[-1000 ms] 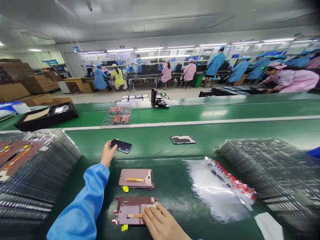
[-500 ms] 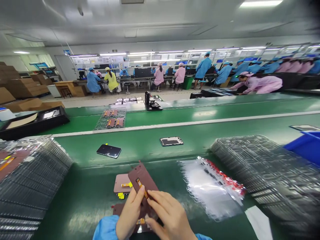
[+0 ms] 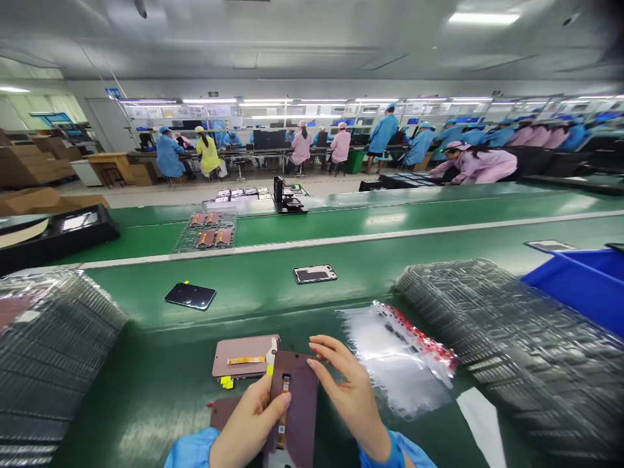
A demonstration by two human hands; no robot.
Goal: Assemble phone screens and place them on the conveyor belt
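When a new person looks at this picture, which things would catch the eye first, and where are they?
Probably the brown panel at the bottom centre, held in the left hand, with the right hand by its upper right corner. Right of the hands lies a pile of clear plastic film with a red edge. A bright blue bin stands out at the far right.

Clear film bags [image 3: 385, 357]: thin, glossy plastic. Left of the bags, the brown panel [image 3: 303, 406] is smooth with a dull sheen; farther left, the dark phone [image 3: 191, 296] shows a glossy, glass-like face. Right of the bags, stacked trays [image 3: 507, 331] are shiny, ridged, transparent plastic.
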